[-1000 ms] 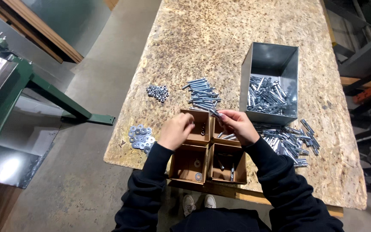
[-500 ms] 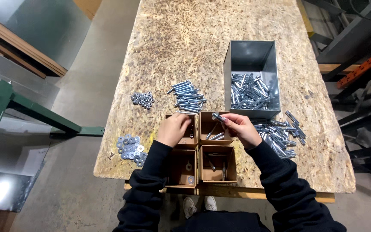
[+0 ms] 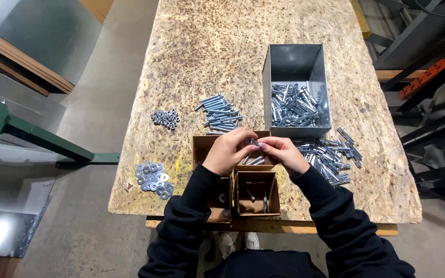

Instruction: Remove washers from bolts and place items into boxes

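My left hand (image 3: pixel 229 152) and my right hand (image 3: pixel 279 153) meet above a group of small open cardboard boxes (image 3: pixel 256 193) at the near edge of the table. Both pinch one small metal bolt (image 3: pixel 255 143) between their fingertips. The far right box holds a few bolts (image 3: pixel 255 161). The near right box holds a bolt and a washer. My left forearm covers the left boxes in part.
On the chipboard table (image 3: pixel 253 56): a grey metal bin (image 3: pixel 296 92) with several bolts, loose bolts (image 3: pixel 330 154) on its near right, a neat bolt pile (image 3: pixel 219 116), small nuts (image 3: pixel 165 118), washers (image 3: pixel 153 175) near the left edge. A green machine frame (image 3: pixel 32 136) stands on the floor at left.
Both hands have come closer together over the boxes, and both now hold the bolt at the fingertips. The camera view has shifted, so the table sits further left in view.
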